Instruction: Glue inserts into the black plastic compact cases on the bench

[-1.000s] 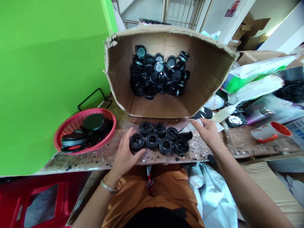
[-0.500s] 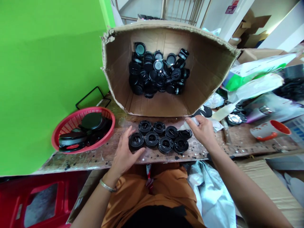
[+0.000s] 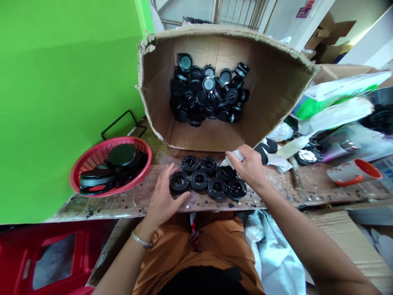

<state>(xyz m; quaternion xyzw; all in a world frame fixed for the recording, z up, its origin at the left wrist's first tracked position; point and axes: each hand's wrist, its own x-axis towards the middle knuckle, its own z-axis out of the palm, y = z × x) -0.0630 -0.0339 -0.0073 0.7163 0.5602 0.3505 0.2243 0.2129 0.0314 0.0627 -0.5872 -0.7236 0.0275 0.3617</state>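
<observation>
Several round black plastic parts [image 3: 199, 180] with ridged rings lie in two rows on the worn wooden bench. My right hand [image 3: 249, 166] is closed around a small white squeeze bottle [image 3: 233, 157]. The bottle's tip points left and down over the black part [image 3: 224, 173] in the back row; whether it touches cannot be made out. My right hand partly hides the rightmost part of that row. My left hand [image 3: 166, 194] rests at the left end of the rows, fingers spread beside the leftmost black part [image 3: 179, 182], holding nothing.
Behind the rows a cardboard box [image 3: 270, 94] lies open towards me, with many black round pieces inside. A red basket [image 3: 75, 174] of black parts stands left, near a green panel [image 3: 67, 82]. At right are a mug [image 3: 346, 174], plastic bags and a brush-like strip.
My right hand has moved left with the squeeze bottle, from the right end of the back row to the part beside it. My left hand stays by the leftmost part.
</observation>
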